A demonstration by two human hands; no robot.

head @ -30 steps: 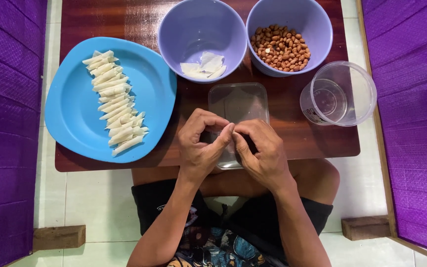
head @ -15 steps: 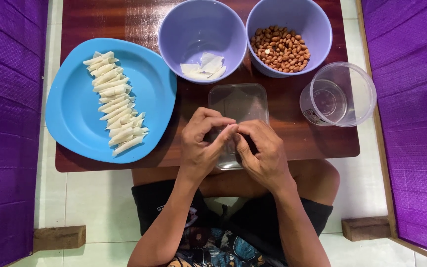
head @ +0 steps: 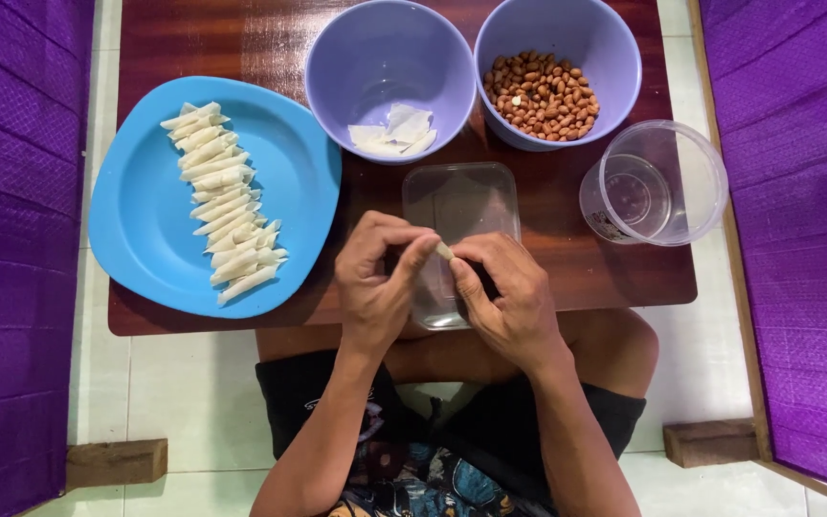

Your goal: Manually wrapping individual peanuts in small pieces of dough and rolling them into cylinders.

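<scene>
A home food-prep corner: low wooden table point(head: 241, 38) on tiled floor point(head: 193, 383), purple mats point(head: 11, 287) alongside.

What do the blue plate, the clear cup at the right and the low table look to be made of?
Blue plate: likely plastic, uniform matte colour with soft rounded corners. Clear cup: thin see-through plastic, the table showing through its wall. Table: dark reddish wood or wood-look laminate, glossy, with grain streaks and glare; which one is unclear.

A bright blue plate point(head: 145, 249), two lilac bowls point(head: 337, 67), reddish-brown peanuts point(head: 540, 94), purple woven walls point(head: 11, 239).
</scene>
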